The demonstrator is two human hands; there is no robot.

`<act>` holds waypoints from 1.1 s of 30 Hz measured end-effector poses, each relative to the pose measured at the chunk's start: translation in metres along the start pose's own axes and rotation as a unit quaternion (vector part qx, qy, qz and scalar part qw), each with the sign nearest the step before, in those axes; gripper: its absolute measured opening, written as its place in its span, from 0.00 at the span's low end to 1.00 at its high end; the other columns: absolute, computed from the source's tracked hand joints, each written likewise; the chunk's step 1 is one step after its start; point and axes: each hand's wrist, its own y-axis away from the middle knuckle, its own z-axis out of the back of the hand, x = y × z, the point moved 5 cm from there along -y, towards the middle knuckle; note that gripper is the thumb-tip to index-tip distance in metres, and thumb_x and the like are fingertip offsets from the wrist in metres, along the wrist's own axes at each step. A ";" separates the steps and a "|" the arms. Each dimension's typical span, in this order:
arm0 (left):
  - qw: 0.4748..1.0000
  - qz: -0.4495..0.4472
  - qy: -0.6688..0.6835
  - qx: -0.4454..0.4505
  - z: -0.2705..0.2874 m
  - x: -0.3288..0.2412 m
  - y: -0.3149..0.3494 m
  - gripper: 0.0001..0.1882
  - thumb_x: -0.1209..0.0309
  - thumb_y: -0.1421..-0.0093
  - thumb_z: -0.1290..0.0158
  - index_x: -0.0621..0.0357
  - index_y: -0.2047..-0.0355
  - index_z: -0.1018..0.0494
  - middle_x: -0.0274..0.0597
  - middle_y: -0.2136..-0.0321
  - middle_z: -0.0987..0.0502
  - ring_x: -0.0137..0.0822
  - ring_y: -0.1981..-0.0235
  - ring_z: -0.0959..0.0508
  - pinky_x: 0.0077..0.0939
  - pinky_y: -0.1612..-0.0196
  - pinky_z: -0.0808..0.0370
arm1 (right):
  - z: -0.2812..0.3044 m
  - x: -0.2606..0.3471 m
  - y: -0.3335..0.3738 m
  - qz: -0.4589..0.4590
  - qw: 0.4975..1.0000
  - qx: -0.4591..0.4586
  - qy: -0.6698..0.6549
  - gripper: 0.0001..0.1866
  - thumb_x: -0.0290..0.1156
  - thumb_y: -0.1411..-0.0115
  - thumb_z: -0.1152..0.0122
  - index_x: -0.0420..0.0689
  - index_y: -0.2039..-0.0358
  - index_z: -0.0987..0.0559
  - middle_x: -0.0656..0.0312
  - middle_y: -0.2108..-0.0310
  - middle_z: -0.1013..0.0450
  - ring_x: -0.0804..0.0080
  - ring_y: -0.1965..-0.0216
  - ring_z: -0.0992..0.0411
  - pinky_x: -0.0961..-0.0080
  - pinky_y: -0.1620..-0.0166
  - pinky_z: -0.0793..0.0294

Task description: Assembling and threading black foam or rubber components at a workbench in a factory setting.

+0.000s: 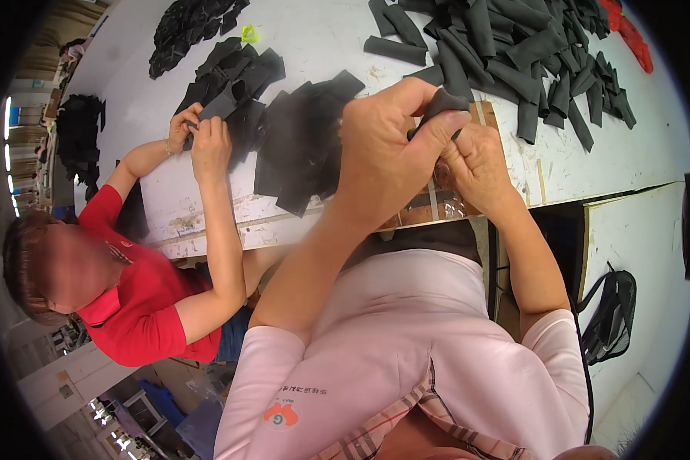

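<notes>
Right of flat black fabric pieces [303, 146] heaped on the scuffed white bench [322, 46], the left hand [387, 142] is closed, thumb pressed down, on a small black fabric tube [447, 101] raised over the bench. It should handle as light, soft and springy, best pinched by its rim. The right hand [480, 169], curled closed, apparently grips its lower end, nearer the piled charcoal fabric tubes [514, 80].

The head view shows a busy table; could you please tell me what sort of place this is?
Probably a factory workroom: dark tube-shaped pieces lie heaped on a scuffed white table, and a co-worker in a red shirt handles other dark pieces there.
</notes>
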 end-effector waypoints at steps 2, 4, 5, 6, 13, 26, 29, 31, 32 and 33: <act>0.998 -0.030 0.056 -0.023 -0.003 -0.001 0.006 0.04 0.80 0.48 0.50 0.69 0.71 0.29 0.40 0.76 0.26 0.23 0.74 0.27 0.13 0.72 0.29 | 0.002 -0.001 -0.003 -0.031 0.999 0.028 -0.007 0.08 0.31 0.46 0.50 0.39 0.74 0.28 0.54 0.81 0.33 0.54 0.79 0.34 0.67 0.75 0.35; 0.984 -0.049 0.156 -0.064 0.000 -0.003 0.010 0.06 0.77 0.46 0.51 0.68 0.68 0.29 0.45 0.73 0.26 0.25 0.72 0.27 0.16 0.71 0.28 | 0.008 0.008 -0.007 0.020 0.999 0.015 0.027 0.08 0.31 0.47 0.48 0.39 0.75 0.27 0.55 0.81 0.33 0.55 0.79 0.35 0.67 0.75 0.35; 0.984 -0.050 0.158 -0.064 0.000 -0.003 0.012 0.06 0.77 0.46 0.51 0.68 0.68 0.29 0.45 0.73 0.26 0.25 0.72 0.27 0.16 0.71 0.28 | 0.009 0.010 -0.008 0.019 0.999 0.015 0.029 0.08 0.31 0.47 0.48 0.39 0.75 0.27 0.55 0.81 0.33 0.55 0.79 0.35 0.67 0.75 0.35; 0.965 -0.039 0.249 -0.072 0.001 0.000 0.013 0.07 0.76 0.46 0.50 0.68 0.69 0.28 0.43 0.72 0.26 0.24 0.73 0.28 0.15 0.71 0.30 | 0.008 0.012 -0.010 0.021 0.998 0.030 0.044 0.08 0.31 0.48 0.48 0.39 0.75 0.27 0.55 0.82 0.33 0.55 0.79 0.35 0.67 0.75 0.36; 0.867 -0.023 0.485 -0.112 0.018 0.016 0.016 0.12 0.70 0.40 0.58 0.68 0.64 0.33 0.49 0.66 0.28 0.33 0.64 0.29 0.25 0.58 0.33 | 0.021 0.037 -0.023 0.061 0.991 0.056 0.108 0.08 0.31 0.50 0.45 0.40 0.74 0.28 0.56 0.82 0.34 0.58 0.80 0.34 0.68 0.76 0.36; 0.953 -0.023 0.277 -0.123 0.031 0.011 0.008 0.08 0.71 0.46 0.48 0.65 0.71 0.27 0.36 0.75 0.26 0.21 0.74 0.30 0.12 0.69 0.34 | 0.013 0.028 -0.016 0.025 0.996 0.031 0.083 0.09 0.33 0.49 0.45 0.40 0.72 0.27 0.56 0.82 0.34 0.57 0.80 0.34 0.68 0.77 0.36; 0.937 -0.024 0.319 -0.142 0.034 0.009 0.011 0.07 0.73 0.47 0.48 0.66 0.70 0.27 0.35 0.76 0.26 0.21 0.75 0.30 0.11 0.70 0.35 | 0.011 0.034 -0.016 0.076 0.993 0.016 0.084 0.09 0.33 0.48 0.47 0.39 0.74 0.27 0.55 0.84 0.35 0.57 0.81 0.35 0.67 0.77 0.37; 0.961 -0.022 0.251 -0.118 0.027 0.010 0.015 0.05 0.76 0.47 0.48 0.66 0.70 0.28 0.34 0.77 0.27 0.19 0.76 0.32 0.10 0.73 0.35 | 0.002 0.013 -0.008 0.049 0.996 -0.010 0.071 0.10 0.33 0.47 0.48 0.38 0.76 0.29 0.55 0.85 0.37 0.56 0.81 0.36 0.67 0.77 0.38; 0.955 -0.013 0.276 -0.111 0.026 0.011 0.015 0.06 0.76 0.47 0.48 0.66 0.70 0.28 0.33 0.77 0.28 0.19 0.77 0.32 0.10 0.73 0.35 | 0.003 0.014 -0.007 0.061 0.994 -0.025 0.092 0.11 0.33 0.46 0.49 0.38 0.77 0.30 0.54 0.85 0.37 0.57 0.81 0.37 0.68 0.77 0.39; 0.948 -0.005 0.301 -0.104 0.025 0.011 0.016 0.06 0.76 0.47 0.48 0.67 0.70 0.28 0.33 0.78 0.28 0.18 0.77 0.32 0.10 0.73 0.35 | 0.001 0.016 -0.007 0.066 0.994 -0.020 0.087 0.11 0.33 0.46 0.49 0.38 0.77 0.30 0.54 0.85 0.37 0.57 0.81 0.37 0.68 0.77 0.39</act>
